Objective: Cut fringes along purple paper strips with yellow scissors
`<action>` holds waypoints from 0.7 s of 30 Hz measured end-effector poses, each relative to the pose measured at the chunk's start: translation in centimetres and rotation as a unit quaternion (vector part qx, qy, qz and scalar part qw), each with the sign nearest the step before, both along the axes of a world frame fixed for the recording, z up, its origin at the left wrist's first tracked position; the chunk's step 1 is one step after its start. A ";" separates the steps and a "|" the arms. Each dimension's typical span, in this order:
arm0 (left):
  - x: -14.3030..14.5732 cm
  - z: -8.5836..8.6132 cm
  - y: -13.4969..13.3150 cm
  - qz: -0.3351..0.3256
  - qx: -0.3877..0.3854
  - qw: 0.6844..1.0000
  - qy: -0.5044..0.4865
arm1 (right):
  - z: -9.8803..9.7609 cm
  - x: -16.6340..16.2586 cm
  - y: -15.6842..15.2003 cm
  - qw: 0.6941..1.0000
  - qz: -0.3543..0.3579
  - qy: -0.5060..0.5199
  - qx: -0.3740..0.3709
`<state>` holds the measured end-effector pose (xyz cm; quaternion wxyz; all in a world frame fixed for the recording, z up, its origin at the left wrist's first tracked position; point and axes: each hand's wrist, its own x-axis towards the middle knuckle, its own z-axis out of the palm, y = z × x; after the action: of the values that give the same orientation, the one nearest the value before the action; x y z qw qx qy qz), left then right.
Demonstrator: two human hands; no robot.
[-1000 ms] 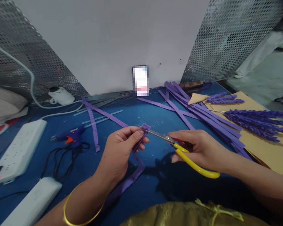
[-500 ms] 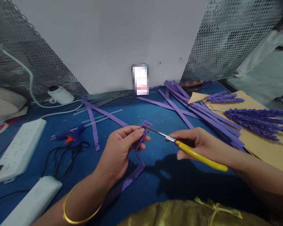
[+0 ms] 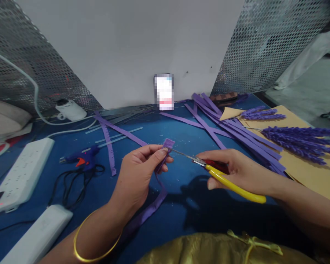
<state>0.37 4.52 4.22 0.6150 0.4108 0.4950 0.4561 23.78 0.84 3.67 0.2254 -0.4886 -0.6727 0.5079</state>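
Between the thumb and fingers of my left hand (image 3: 143, 167) is a purple strip (image 3: 168, 143), its short folded end sticking up above the thumb. The rest of that strip hangs below the hand and curves down toward the front of the table. My right hand (image 3: 233, 170) grips a pair of scissors (image 3: 225, 182) with yellow and red handles. Their metal blades point left, and the tips reach the strip's edge beside my left thumb. Whether the blades are apart is hard to make out.
Purple strips (image 3: 236, 134) lie at the right, beside purple flower sprigs (image 3: 297, 141) on tan paper (image 3: 308, 176). At the left are a blue glue gun (image 3: 84, 157), its cord, and a white power strip (image 3: 24, 172). A phone (image 3: 164, 91) leans on the back panel.
The scissor tips have drawn slightly away from the strip's face to its right edge. My left hand has tilted a little, so the strip's end shows more fully.
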 end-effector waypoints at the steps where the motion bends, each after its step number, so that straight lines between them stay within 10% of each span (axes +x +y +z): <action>1: 0.0 0.0 0.0 0.002 0.002 1.000 0.000 | -0.1 0.0 -0.1 1.000 -0.003 -0.007 0.009; 21: 0.2 -0.1 0.0 -0.010 0.002 1.000 0.005 | -0.3 -0.3 -0.4 0.998 -0.007 -0.029 0.051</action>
<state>0.53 4.50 4.15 0.6159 0.4193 0.4934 0.4488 23.48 0.45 3.35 0.2342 -0.4958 -0.7006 0.4566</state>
